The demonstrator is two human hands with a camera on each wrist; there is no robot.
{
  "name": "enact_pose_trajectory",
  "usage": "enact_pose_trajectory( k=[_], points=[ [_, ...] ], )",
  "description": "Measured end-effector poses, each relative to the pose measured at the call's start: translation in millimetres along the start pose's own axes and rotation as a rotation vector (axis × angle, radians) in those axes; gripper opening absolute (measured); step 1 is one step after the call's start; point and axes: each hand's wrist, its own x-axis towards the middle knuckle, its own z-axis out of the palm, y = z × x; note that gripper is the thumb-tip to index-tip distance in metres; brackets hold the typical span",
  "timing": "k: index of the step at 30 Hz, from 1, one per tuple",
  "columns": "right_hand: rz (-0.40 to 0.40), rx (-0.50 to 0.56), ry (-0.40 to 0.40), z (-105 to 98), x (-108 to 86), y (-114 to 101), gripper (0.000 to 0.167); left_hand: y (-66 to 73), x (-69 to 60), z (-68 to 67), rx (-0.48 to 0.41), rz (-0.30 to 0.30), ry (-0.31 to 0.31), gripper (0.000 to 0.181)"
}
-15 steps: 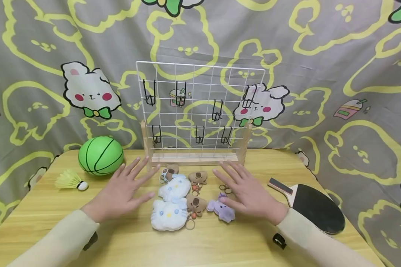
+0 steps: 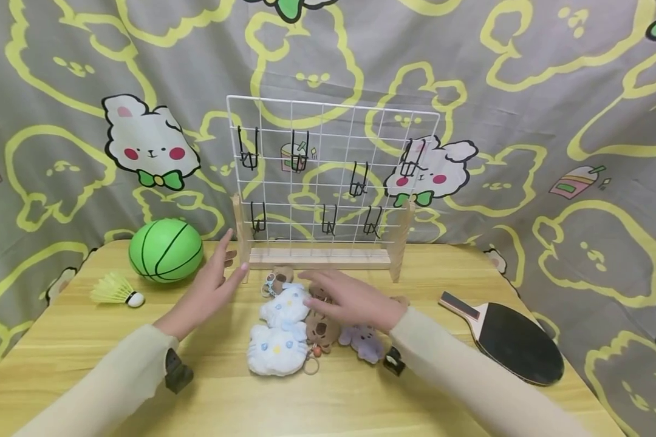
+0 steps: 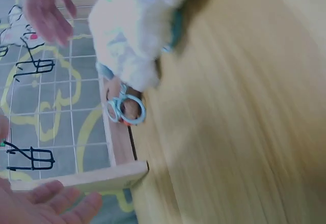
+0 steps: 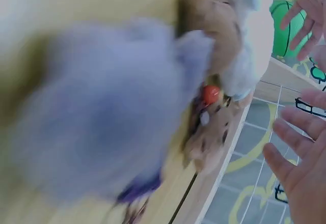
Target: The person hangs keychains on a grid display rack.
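White plush keychains lie mid-table, with brown plush ones beside them and a purple one to their right. My right hand is over the brown plushes, fingers extended and holding nothing; it partly covers them. Left of the pile, my left hand is raised with its fingers spread, near the rack's left post. In the left wrist view, a light blue ring lies by a brown plush. The right wrist view shows the purple plush blurred and close, and a red bead beside a brown plush.
A white wire grid rack with several black hooks stands behind the pile. At the left are a green ball and a yellow shuttlecock. A black paddle lies at the right. A patterned curtain hangs behind.
My right hand has moved left, from above the purple plush to over the brown ones. My left hand has turned sideways and shifted slightly right. The plushes look unmoved.
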Motion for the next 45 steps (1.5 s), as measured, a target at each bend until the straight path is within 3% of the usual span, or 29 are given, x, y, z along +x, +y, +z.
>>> enact_pose_trajectory(
  k=[7,18,25,32,39,45],
  points=[
    [-0.075,-0.043,-0.035,2.7,53.4,-18.0,0.045,-8.8,20.4,7.1,-0.058,-0.158,0.027,0.082],
    [-0.027,-0.194,-0.122,13.5,102.1,-38.2,0.046,-31.3,46.9,17.3,-0.121,-0.241,0.021,0.077],
    [0.072,-0.332,-0.190,22.3,113.8,-46.1,0.042,-38.3,55.3,21.7,-0.136,-0.265,0.003,0.074],
    [0.153,-0.384,-0.194,31.5,119.6,-46.5,0.040,-45.6,58.7,25.5,-0.128,-0.289,0.004,0.073],
    [0.183,-0.412,-0.178,36.1,121.7,-47.7,0.030,-47.1,59.9,27.1,-0.093,-0.251,0.022,0.066],
    [0.191,-0.438,-0.170,39.2,122.1,-46.6,0.031,-47.7,59.4,29.3,-0.069,-0.224,0.029,0.056]
  ],
)
